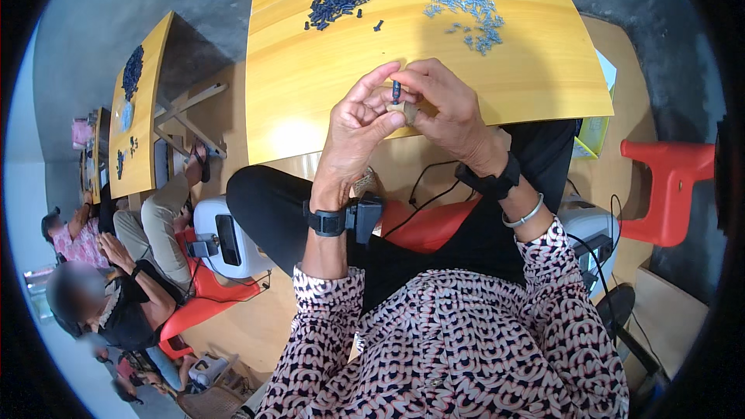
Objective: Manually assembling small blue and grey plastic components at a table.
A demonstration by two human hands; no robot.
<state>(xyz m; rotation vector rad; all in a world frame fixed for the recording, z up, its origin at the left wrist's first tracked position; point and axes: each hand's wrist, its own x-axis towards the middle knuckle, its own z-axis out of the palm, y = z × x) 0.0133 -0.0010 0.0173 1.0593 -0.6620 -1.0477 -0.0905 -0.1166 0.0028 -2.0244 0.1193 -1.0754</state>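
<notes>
A small dark cylindrical piece [396, 91] stands upright between my two hands, just over the table's near edge. My left hand [355, 118] is closed in a pinch, its thumb against a small tan piece [403, 110] below the cylinder. From the other side, my right hand [448, 105] is closed too, thumb and fingers about the cylinder. Whether the tan piece is a loose part or a wrap on my right thumb I cannot tell. Farther off on the yellow wooden table [310, 93] lie a heap of black cylindrical pieces [341, 5] and a scatter of small clear-grey parts [481, 19].
A red stool [663, 190] is at right, and a yellow bin [594, 136] sits by the table's right corner. Cables [423, 202] hang below my wrists. Toward the left, a person [128, 295] sits near a second table [143, 140] holding similar heaps.
</notes>
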